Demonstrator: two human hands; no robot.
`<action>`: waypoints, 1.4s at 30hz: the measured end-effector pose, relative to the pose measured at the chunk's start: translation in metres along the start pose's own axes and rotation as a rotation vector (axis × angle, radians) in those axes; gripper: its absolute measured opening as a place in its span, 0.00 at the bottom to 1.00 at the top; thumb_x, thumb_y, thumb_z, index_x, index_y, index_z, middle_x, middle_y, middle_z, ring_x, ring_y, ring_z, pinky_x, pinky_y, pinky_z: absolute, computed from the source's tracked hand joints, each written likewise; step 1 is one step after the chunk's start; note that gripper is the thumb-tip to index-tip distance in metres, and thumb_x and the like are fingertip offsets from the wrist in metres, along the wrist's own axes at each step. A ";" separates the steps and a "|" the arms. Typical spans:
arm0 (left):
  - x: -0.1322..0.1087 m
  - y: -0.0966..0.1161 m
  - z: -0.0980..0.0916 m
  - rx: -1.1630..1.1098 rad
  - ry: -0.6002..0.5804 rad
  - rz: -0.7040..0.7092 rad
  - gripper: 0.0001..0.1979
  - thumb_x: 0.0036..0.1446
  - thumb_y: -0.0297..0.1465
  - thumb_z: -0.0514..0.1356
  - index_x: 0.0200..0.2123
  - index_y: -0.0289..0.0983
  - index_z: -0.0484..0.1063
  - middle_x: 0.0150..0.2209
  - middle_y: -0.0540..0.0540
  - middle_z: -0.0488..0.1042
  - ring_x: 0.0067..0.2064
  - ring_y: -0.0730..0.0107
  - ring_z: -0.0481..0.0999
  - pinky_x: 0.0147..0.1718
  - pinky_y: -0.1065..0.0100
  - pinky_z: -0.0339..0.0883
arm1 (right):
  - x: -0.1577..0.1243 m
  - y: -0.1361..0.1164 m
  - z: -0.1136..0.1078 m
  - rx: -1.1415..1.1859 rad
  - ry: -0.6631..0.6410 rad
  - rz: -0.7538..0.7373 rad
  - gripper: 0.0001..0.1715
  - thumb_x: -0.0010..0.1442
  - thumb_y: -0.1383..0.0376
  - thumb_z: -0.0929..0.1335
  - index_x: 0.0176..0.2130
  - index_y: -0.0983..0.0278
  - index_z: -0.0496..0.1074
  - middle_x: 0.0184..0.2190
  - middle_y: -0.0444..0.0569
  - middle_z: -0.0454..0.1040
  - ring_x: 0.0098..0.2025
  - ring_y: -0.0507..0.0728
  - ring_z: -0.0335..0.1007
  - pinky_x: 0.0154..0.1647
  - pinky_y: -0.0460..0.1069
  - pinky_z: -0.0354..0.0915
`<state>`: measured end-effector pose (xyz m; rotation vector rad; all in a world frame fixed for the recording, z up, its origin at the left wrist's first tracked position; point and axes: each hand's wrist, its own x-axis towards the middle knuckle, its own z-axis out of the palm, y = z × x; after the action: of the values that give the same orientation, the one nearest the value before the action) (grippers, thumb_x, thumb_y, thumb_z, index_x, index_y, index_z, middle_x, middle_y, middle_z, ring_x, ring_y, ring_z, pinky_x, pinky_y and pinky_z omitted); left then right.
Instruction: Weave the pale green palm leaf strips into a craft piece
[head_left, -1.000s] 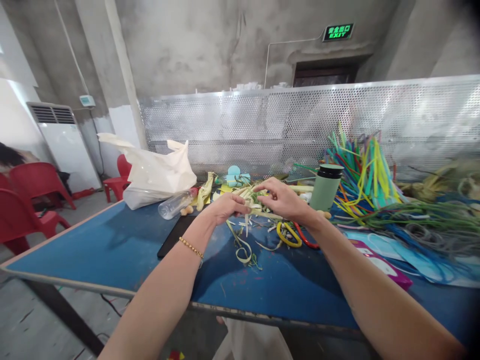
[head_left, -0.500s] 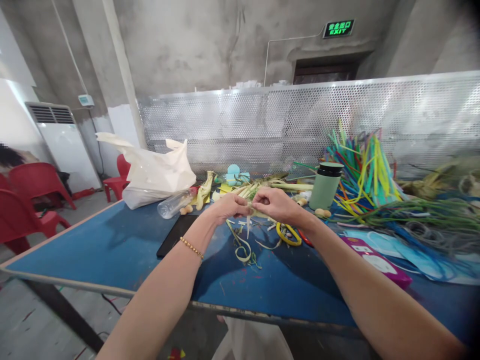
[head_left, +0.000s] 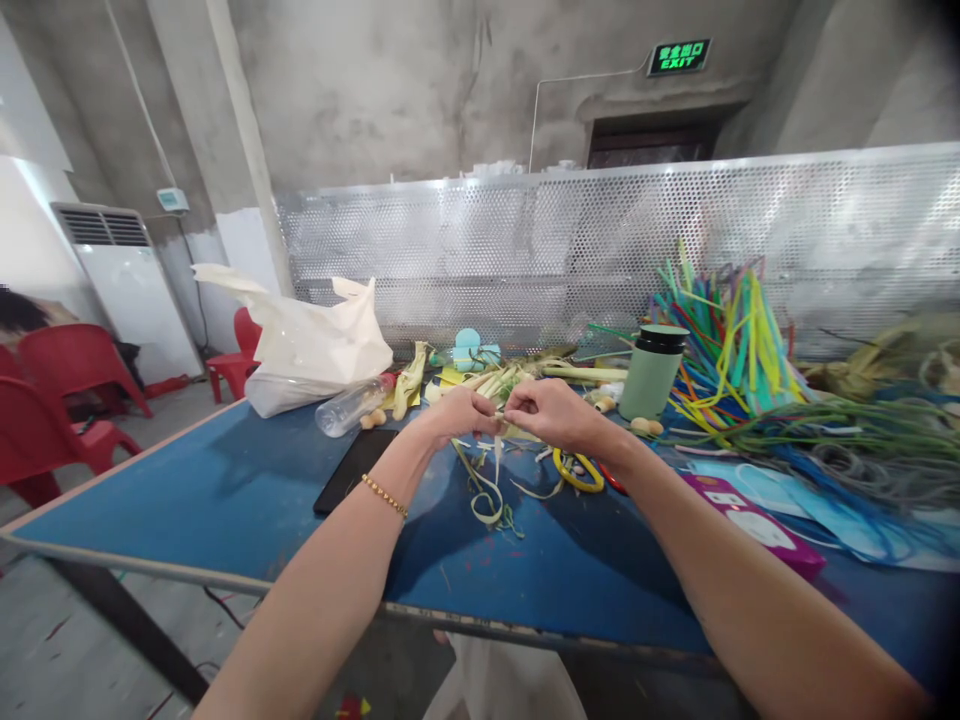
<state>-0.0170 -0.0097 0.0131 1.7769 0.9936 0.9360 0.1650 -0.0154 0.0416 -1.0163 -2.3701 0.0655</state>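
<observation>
My left hand [head_left: 459,412] and my right hand [head_left: 553,412] meet over the middle of the table, fingers pinched together. Between them is a pale plant strip [head_left: 498,452], its end hanging down below my left fingertips; the exact grip is partly hidden by the fingers. Just behind lie pale green stalks [head_left: 502,380]. Beneath the hands, a curled strip [head_left: 487,510] and thin green scraps rest on the blue table [head_left: 465,570]. A yellow loop [head_left: 579,472], perhaps a tool's handle, lies by my right wrist.
To the left are a white plastic bag [head_left: 315,345], a clear bottle [head_left: 346,408] and a black tablet-like slab [head_left: 354,472]. On the right stand a green canister [head_left: 652,375], colourful pipe cleaners [head_left: 742,340] and a purple packet [head_left: 757,525]. A perforated metal panel [head_left: 480,250] rises behind.
Both hands stay pinched at nearly the same place, with only slight finger movement. The hanging strip has shifted a little; the table's other things are unmoved.
</observation>
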 end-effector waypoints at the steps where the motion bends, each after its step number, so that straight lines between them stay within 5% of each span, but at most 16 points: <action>1: 0.000 -0.001 0.000 0.013 0.007 0.003 0.04 0.40 0.27 0.67 0.19 0.32 0.76 0.20 0.49 0.70 0.24 0.78 0.64 0.25 0.71 0.59 | 0.000 -0.001 0.000 -0.011 0.001 0.005 0.08 0.53 0.67 0.67 0.25 0.67 0.74 0.21 0.46 0.72 0.24 0.51 0.63 0.27 0.46 0.54; 11: 0.004 -0.005 0.001 0.027 0.018 -0.005 0.03 0.40 0.26 0.67 0.21 0.32 0.76 0.19 0.50 0.69 0.22 0.77 0.64 0.24 0.71 0.58 | 0.001 0.001 0.004 -0.029 0.007 -0.020 0.07 0.54 0.67 0.68 0.26 0.66 0.74 0.23 0.46 0.73 0.26 0.51 0.64 0.28 0.46 0.54; 17: 0.003 0.002 -0.003 -0.190 0.120 0.006 0.11 0.39 0.33 0.70 0.21 0.31 0.75 0.19 0.51 0.68 0.20 0.80 0.61 0.21 0.72 0.52 | -0.002 -0.003 -0.013 0.015 0.349 0.033 0.19 0.60 0.58 0.65 0.21 0.65 0.67 0.17 0.42 0.61 0.22 0.49 0.53 0.25 0.47 0.50; 21: 0.007 0.002 -0.004 -0.363 0.197 0.036 0.12 0.38 0.34 0.70 0.22 0.31 0.74 0.20 0.50 0.68 0.20 0.81 0.61 0.21 0.72 0.49 | -0.002 -0.004 -0.003 -0.017 0.227 0.007 0.27 0.60 0.56 0.64 0.15 0.64 0.57 0.15 0.40 0.51 0.20 0.48 0.46 0.23 0.48 0.44; 26: 0.009 -0.001 -0.005 -0.423 0.213 0.038 0.14 0.37 0.34 0.71 0.21 0.31 0.72 0.18 0.51 0.67 0.20 0.81 0.60 0.21 0.71 0.47 | -0.001 -0.008 0.010 -0.062 0.182 0.013 0.28 0.60 0.56 0.65 0.15 0.64 0.57 0.14 0.40 0.52 0.20 0.48 0.45 0.24 0.49 0.44; 33: 0.007 0.001 -0.001 -0.301 0.234 0.003 0.09 0.41 0.31 0.69 0.22 0.31 0.74 0.19 0.50 0.68 0.20 0.81 0.61 0.21 0.71 0.47 | -0.003 -0.003 -0.009 -0.161 0.543 0.102 0.21 0.62 0.55 0.64 0.22 0.64 0.68 0.20 0.45 0.66 0.24 0.51 0.56 0.28 0.48 0.51; 38: 0.004 0.002 0.003 -0.234 0.191 0.014 0.11 0.39 0.32 0.70 0.20 0.31 0.73 0.19 0.52 0.67 0.20 0.81 0.59 0.22 0.71 0.50 | 0.002 0.008 -0.012 -0.199 0.409 0.118 0.21 0.60 0.57 0.64 0.21 0.64 0.72 0.26 0.52 0.72 0.33 0.57 0.64 0.34 0.50 0.55; 42: 0.000 0.006 0.005 -0.146 0.098 0.053 0.12 0.40 0.33 0.69 0.18 0.32 0.72 0.18 0.52 0.65 0.21 0.80 0.59 0.23 0.71 0.50 | 0.002 0.014 -0.008 0.227 0.120 0.306 0.26 0.59 0.50 0.64 0.21 0.65 0.72 0.22 0.49 0.70 0.28 0.54 0.62 0.31 0.50 0.54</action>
<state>-0.0115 -0.0127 0.0167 1.6552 0.9181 1.1100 0.1773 -0.0048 0.0460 -1.2237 -2.0284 0.3681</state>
